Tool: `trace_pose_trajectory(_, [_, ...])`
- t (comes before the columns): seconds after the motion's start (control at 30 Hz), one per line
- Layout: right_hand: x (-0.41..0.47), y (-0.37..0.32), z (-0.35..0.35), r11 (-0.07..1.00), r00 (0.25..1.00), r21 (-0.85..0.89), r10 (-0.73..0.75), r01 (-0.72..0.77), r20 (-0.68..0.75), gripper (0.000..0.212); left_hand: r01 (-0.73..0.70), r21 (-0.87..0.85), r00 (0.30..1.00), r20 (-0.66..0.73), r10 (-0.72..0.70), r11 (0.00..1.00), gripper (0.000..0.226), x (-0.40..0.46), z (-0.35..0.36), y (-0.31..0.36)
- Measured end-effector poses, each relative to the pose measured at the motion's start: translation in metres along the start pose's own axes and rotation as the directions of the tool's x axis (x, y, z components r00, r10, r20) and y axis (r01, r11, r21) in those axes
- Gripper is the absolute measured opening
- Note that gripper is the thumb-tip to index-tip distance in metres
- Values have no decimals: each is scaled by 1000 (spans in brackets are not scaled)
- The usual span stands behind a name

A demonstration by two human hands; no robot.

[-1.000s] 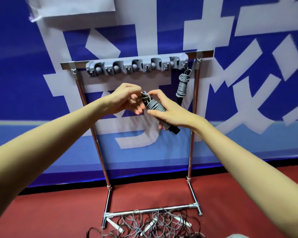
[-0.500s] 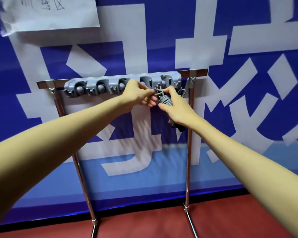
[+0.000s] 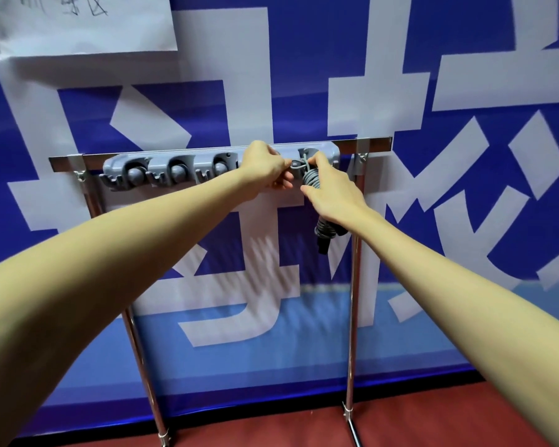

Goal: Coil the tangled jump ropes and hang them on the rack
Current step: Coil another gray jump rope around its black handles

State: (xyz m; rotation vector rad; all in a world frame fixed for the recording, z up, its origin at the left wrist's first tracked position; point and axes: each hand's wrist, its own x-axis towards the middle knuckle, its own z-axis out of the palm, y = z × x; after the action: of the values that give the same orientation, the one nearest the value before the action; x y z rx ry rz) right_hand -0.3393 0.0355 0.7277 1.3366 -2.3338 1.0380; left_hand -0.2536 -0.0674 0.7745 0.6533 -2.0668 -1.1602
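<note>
— progress? how far along is the hanging?

— one coiled jump rope (image 3: 310,179) is up at the rack (image 3: 207,162), its loop at a hook near the right end. whether it has caught, i cannot tell. any other ropes are out of view.

— and the hands?

— left hand (image 3: 265,167) pinches the thin loop just left of the coil. right hand (image 3: 331,191) is curled round the bundle, the dark handles (image 3: 325,233) dangling below its wrist.
</note>
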Motion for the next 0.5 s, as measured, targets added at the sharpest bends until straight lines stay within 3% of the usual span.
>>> trace_pose_trajectory(0.27, [-2, 12, 23, 999, 1000, 37, 10, -11, 30, 42, -3, 26, 999, 41, 2, 1000, 24, 2, 6, -22])
trace_pose_trajectory(0.4, [-13, 24, 43, 969, 992, 243, -67, 40, 104, 70, -12, 62, 997, 74, 7, 998, 29, -13, 3, -50])
trace_pose_trajectory(0.5, [-24, 25, 56, 954, 987, 298, -69, 23, 142, 88, 57, 88, 996, 60, -62, 995, 29, -29, -13, -89])
